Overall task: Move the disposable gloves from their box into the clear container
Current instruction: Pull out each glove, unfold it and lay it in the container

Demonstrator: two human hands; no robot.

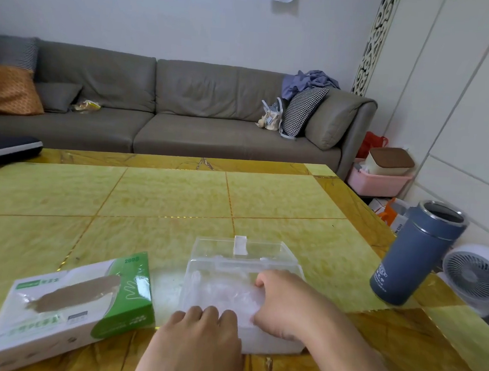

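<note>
Clear container (278, 258) with gloves (228, 296), one box (69, 309), left hand (198, 345) grip curled on rim, right hand (283, 302) grip unclear

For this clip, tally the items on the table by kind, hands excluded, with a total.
Glove box: 1
Clear container holding gloves: 1
Blue-grey flask: 1
Dark flat item at the far left edge, unidentifiable: 1
Total: 4

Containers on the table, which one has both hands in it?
The clear container, lid up: both the left hand and right hand reach in; glove box and blue flask are untouched.
</note>
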